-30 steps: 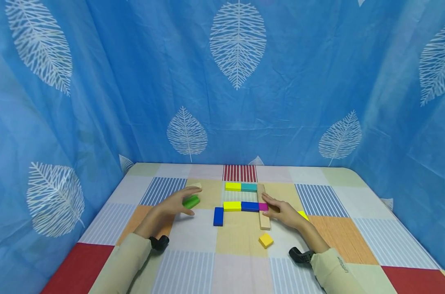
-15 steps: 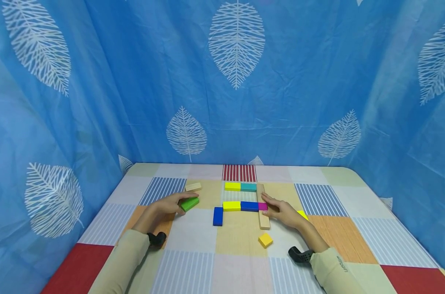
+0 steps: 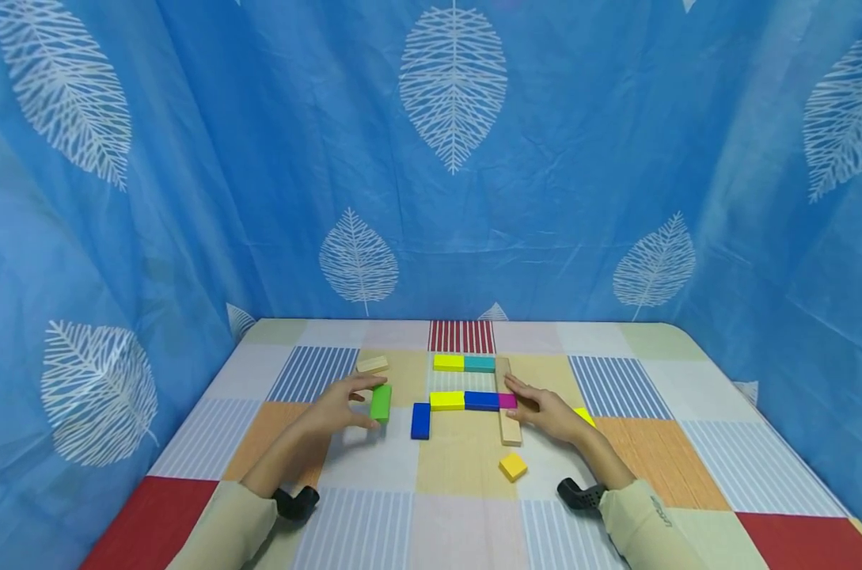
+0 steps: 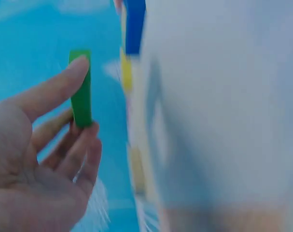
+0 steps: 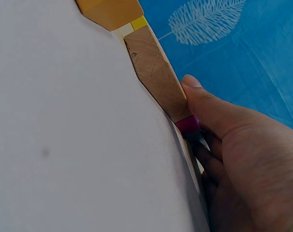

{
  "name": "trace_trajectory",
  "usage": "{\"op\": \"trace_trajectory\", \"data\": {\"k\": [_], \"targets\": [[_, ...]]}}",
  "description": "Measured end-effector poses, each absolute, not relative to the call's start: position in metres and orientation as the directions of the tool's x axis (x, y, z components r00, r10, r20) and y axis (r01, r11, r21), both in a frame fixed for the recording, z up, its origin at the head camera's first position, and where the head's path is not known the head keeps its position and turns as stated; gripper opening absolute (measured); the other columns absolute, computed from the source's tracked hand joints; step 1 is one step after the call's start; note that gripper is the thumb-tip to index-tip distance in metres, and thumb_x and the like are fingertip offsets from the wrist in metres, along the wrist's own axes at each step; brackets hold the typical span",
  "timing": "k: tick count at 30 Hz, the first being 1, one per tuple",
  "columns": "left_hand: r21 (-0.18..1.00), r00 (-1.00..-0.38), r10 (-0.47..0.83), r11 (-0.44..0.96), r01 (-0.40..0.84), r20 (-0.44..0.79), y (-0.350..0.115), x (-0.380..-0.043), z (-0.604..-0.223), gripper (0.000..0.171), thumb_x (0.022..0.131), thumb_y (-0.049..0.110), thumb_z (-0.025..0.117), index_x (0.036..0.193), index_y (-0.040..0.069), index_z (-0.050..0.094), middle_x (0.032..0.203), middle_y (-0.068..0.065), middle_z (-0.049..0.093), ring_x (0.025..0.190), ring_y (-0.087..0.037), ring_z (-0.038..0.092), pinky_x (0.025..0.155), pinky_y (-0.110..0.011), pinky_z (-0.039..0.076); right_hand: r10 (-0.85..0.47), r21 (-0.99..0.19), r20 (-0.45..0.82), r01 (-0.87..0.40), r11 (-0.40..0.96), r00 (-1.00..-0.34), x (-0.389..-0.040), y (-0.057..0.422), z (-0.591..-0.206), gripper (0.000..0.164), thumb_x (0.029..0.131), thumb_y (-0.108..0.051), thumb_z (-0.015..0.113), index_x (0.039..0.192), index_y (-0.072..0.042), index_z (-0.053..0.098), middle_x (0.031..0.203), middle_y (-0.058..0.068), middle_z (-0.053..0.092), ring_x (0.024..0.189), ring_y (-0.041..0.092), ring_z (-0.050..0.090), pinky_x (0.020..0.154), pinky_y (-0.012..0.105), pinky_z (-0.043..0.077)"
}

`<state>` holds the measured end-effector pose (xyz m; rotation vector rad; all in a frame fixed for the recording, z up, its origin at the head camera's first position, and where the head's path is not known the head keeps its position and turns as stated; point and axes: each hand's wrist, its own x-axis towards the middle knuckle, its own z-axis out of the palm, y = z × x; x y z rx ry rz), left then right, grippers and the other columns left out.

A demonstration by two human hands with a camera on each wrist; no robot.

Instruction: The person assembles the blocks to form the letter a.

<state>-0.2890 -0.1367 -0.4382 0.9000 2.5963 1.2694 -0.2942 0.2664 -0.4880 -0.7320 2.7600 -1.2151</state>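
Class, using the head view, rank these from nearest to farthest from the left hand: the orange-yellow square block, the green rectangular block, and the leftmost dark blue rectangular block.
1. Green rectangular block: held in the left hand.
2. Dark blue rectangular block: to the right, left of the yellow-and-blue row.
3. Orange-yellow square block: farther right, closer to the person.

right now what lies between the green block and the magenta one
Between the green block and the magenta block, the head view shows, left to right: a blue block, a yellow block and a second blue block.
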Motion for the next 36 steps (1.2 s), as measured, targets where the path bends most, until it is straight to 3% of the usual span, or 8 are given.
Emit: {"op": "trace_trajectory", "data": {"k": [4,10,13,20,27,32,36], "targets": [[0.754,-0.848,0.505,0.490,0.437,0.163,-0.111,-0.251,-0.428,0.068,0.068,0.017,0.082,0.129,0.008,0.054,0.123,-0.005,0.053,0.109,-0.027,0.050,0.087,-0.040,0.046,-0.435,-0.694,0.150,-0.408,0.593,-0.888,-0.296,0.268,-0.486,0.068,0.087,-0.041,0.060,0.142,-0.010,0.036,0.149,0.009,0.026,0.135,0.033,0.021,0.105,0.049,0.021],[0.725,-0.781,0.611,0.477,0.496,0.133,-0.066,-0.210,-0.427,0.065,0.062,0.027,0.086,0.119,0.009,0.060,0.111,0.003,0.057,0.099,-0.017,0.054,0.079,-0.031,0.049,-0.432,-0.704,0.170,-0.416,0.576,-0.886,-0.297,0.270,-0.484,0.065,0.088,-0.036,0.061,0.141,-0.008,0.037,0.148,0.008,0.026,0.135,0.031,0.021,0.105,0.048,0.020],[0.704,-0.777,0.623,0.514,0.490,0.086,-0.048,-0.200,-0.433,0.063,0.060,0.028,0.087,0.116,0.013,0.061,0.107,0.009,0.056,0.097,-0.011,0.053,0.080,-0.027,0.047,-0.436,-0.713,0.183,-0.424,0.559,-0.881,-0.297,0.269,-0.486,0.064,0.088,-0.034,0.062,0.141,-0.006,0.038,0.148,0.010,0.027,0.134,0.032,0.022,0.105,0.048,0.020],[0.676,-0.831,0.556,0.611,0.411,0.003,-0.031,-0.194,-0.450,0.063,0.056,0.027,0.089,0.111,0.017,0.061,0.107,0.012,0.056,0.098,-0.009,0.052,0.090,-0.032,0.043,-0.446,-0.715,0.161,-0.415,0.562,-0.881,-0.297,0.267,-0.492,0.068,0.087,-0.040,0.061,0.142,-0.008,0.037,0.149,0.008,0.026,0.135,0.030,0.021,0.106,0.046,0.020],[0.637,-0.824,0.566,0.624,0.452,0.031,-0.032,-0.200,-0.460,0.067,0.056,0.033,0.089,0.113,0.016,0.059,0.107,0.010,0.054,0.100,-0.008,0.050,0.092,-0.030,0.041,-0.436,-0.716,0.167,-0.412,0.563,-0.885,-0.299,0.268,-0.491,0.066,0.087,-0.037,0.061,0.141,-0.007,0.038,0.148,0.008,0.027,0.135,0.029,0.022,0.106,0.045,0.020],[0.590,-0.765,0.644,0.615,0.522,0.005,-0.037,-0.206,-0.461,0.077,0.060,0.042,0.085,0.126,0.018,0.053,0.110,0.009,0.051,0.098,-0.007,0.046,0.089,-0.028,0.042,-0.441,-0.719,0.146,-0.401,0.567,-0.886,-0.298,0.267,-0.489,0.066,0.088,-0.037,0.061,0.141,-0.007,0.037,0.149,0.008,0.026,0.135,0.028,0.021,0.106,0.044,0.020],[0.583,-0.703,0.711,0.579,0.570,-0.018,-0.043,-0.212,-0.461,0.066,0.066,0.035,0.082,0.126,0.022,0.056,0.112,0.011,0.051,0.095,-0.003,0.045,0.084,-0.024,0.042,-0.440,-0.717,0.139,-0.397,0.573,-0.887,-0.298,0.267,-0.489,0.066,0.087,-0.037,0.061,0.141,-0.008,0.037,0.149,0.008,0.025,0.135,0.028,0.020,0.106,0.043,0.020]]}}
